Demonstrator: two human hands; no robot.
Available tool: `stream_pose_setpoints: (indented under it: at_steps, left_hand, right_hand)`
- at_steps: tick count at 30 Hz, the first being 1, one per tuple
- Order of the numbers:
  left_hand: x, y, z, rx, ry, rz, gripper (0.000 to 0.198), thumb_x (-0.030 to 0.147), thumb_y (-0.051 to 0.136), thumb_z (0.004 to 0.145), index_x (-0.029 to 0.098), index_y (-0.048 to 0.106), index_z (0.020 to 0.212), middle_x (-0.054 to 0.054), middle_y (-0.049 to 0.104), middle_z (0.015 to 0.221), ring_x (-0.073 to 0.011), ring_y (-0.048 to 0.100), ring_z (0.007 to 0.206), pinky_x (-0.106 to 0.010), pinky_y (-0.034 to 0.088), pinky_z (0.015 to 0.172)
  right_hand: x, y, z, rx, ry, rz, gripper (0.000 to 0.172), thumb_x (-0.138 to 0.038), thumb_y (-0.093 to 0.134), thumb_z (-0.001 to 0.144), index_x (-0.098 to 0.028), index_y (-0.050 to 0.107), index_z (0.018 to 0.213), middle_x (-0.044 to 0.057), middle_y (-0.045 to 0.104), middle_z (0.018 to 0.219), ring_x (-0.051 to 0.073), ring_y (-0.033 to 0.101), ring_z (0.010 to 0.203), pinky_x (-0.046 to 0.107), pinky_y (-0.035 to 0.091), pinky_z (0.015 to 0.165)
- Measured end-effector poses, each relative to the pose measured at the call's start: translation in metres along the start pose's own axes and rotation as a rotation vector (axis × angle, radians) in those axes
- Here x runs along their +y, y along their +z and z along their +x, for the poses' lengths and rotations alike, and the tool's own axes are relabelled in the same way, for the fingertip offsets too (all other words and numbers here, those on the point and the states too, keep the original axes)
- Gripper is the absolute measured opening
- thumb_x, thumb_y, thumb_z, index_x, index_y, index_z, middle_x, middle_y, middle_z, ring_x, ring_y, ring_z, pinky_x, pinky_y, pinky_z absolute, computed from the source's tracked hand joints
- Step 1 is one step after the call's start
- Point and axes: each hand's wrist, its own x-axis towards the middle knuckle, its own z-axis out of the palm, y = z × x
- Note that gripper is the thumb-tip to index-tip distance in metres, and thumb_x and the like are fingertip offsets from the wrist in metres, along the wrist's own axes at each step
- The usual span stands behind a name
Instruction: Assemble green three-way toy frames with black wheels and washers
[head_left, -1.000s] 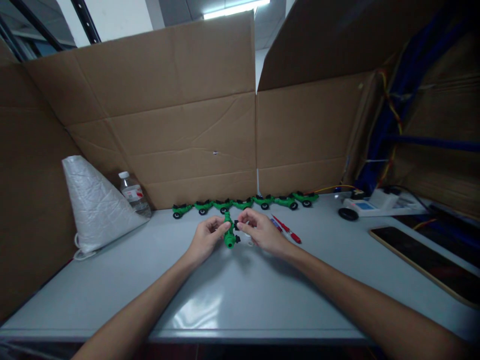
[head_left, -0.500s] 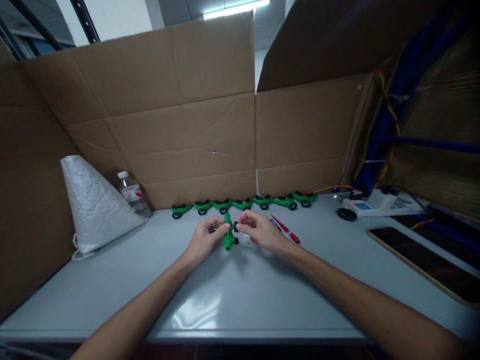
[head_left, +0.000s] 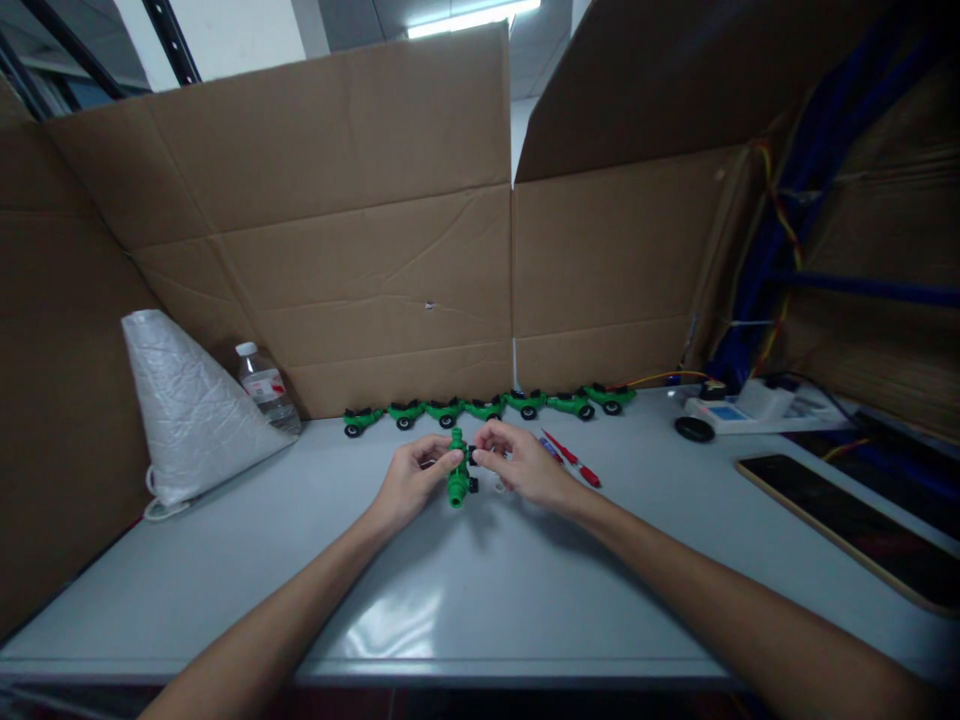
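A green plastic fitting (head_left: 457, 485) with a round, ringed near end and black knobs on its right side is held above the table. My left hand (head_left: 416, 478) grips its left side between thumb and fingers. At its right side, my right hand (head_left: 517, 463) pinches the upper black knob (head_left: 472, 456); the fingertips partly cover it. A second black knob (head_left: 473, 486) shows lower down on the same side. Just below my right fingers is a small white ring (head_left: 499, 487), partly hidden.
Several similar green and black pieces (head_left: 446, 413) line the back by the cardboard wall (head_left: 375, 300). A red screwdriver (head_left: 581, 468) lies right of my right hand. At left are a silvery bag (head_left: 195, 420) and a bottle (head_left: 266, 388); at right, a power strip (head_left: 757, 408) and phone (head_left: 847, 520).
The fitting has dropped very slightly toward me, with both hands keeping their hold. Everything else stays where it was.
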Motion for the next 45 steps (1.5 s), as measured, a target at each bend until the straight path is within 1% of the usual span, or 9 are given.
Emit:
stream_pose_setpoints:
  at_steps: [7,11,21,26,29,33,36,42,45]
  left_hand:
    - [0.008,0.002,-0.001,0.03,0.031,0.028,0.04,0.051,0.082,0.085,0.013,0.077,0.095,-0.005,0.072,0.08,-0.016,0.06,0.072,-0.027,0.046,0.071]
    - [0.009,0.004,-0.001,0.048,0.017,-0.012,0.042,0.053,0.084,0.081,0.013,0.075,0.09,-0.004,0.07,0.078,-0.0151,0.059,0.07,-0.027,0.045,0.07]
    - [0.005,0.008,-0.002,0.049,-0.139,-0.202,0.047,0.055,0.088,0.076,0.012,0.071,0.083,0.001,0.064,0.071,-0.0109,0.053,0.063,-0.024,0.039,0.064]
    - [0.002,0.009,-0.002,0.061,-0.176,-0.273,0.045,0.053,0.089,0.076,0.012,0.071,0.082,0.001,0.062,0.071,-0.0094,0.051,0.062,-0.023,0.037,0.062]
    - [0.0,0.01,-0.002,0.04,-0.223,-0.39,0.044,0.049,0.09,0.076,0.01,0.072,0.084,-0.001,0.065,0.074,-0.01,0.055,0.064,-0.023,0.042,0.064]
    - [-0.004,0.011,-0.003,0.005,-0.294,-0.533,0.042,0.045,0.091,0.077,0.008,0.074,0.09,-0.006,0.072,0.083,-0.0119,0.062,0.069,-0.024,0.051,0.069]
    - [-0.005,0.011,-0.003,-0.007,-0.358,-0.593,0.042,0.045,0.09,0.079,0.009,0.074,0.095,-0.009,0.075,0.085,-0.0139,0.067,0.067,-0.025,0.056,0.066]
    - [-0.004,0.01,-0.004,-0.039,-0.445,-0.686,0.032,0.043,0.079,0.092,0.011,0.072,0.097,-0.009,0.076,0.083,-0.0162,0.072,0.07,-0.025,0.06,0.065]
    - [-0.004,0.009,-0.005,-0.071,-0.456,-0.7,0.032,0.042,0.077,0.093,0.011,0.072,0.095,-0.01,0.076,0.085,-0.0169,0.072,0.074,-0.025,0.059,0.066]
  right_hand:
    - [0.001,0.0,0.0,-0.008,0.062,0.056,0.028,-0.048,0.067,0.091,-0.022,0.058,0.091,-0.002,0.057,0.076,0.011,0.048,0.053,0.022,0.039,0.044]
    - [-0.003,0.001,-0.001,0.01,-0.015,0.008,0.021,-0.042,0.063,0.095,-0.022,0.058,0.092,-0.002,0.056,0.08,0.012,0.049,0.059,0.024,0.04,0.051]
    - [-0.004,0.003,-0.005,0.036,-0.162,-0.271,0.006,-0.025,0.052,0.101,-0.022,0.054,0.097,-0.002,0.058,0.085,0.016,0.054,0.077,0.028,0.038,0.073]
    - [-0.002,0.005,-0.006,0.037,-0.205,-0.339,0.005,-0.023,0.049,0.102,-0.023,0.05,0.098,0.0,0.057,0.09,0.018,0.055,0.082,0.03,0.04,0.076]
    - [-0.002,0.004,-0.007,0.037,-0.228,-0.396,0.004,-0.021,0.047,0.104,-0.023,0.049,0.1,0.001,0.058,0.093,0.019,0.056,0.084,0.03,0.041,0.077]
    - [-0.006,0.002,-0.008,0.011,-0.33,-0.546,0.008,-0.019,0.043,0.106,-0.023,0.05,0.105,0.004,0.059,0.101,0.021,0.059,0.092,0.032,0.045,0.082]
    - [-0.011,0.0,-0.008,-0.021,-0.412,-0.709,0.012,-0.016,0.041,0.108,-0.022,0.052,0.109,0.008,0.061,0.106,0.023,0.059,0.1,0.033,0.047,0.084]
    - [-0.027,-0.003,-0.01,-0.052,-0.515,-1.061,0.015,-0.013,0.044,0.107,-0.018,0.057,0.113,0.012,0.063,0.108,0.026,0.059,0.101,0.033,0.05,0.074]
    - [-0.029,-0.005,-0.011,-0.058,-0.548,-1.124,0.015,-0.014,0.046,0.106,-0.018,0.058,0.113,0.012,0.064,0.109,0.026,0.059,0.101,0.032,0.05,0.071]
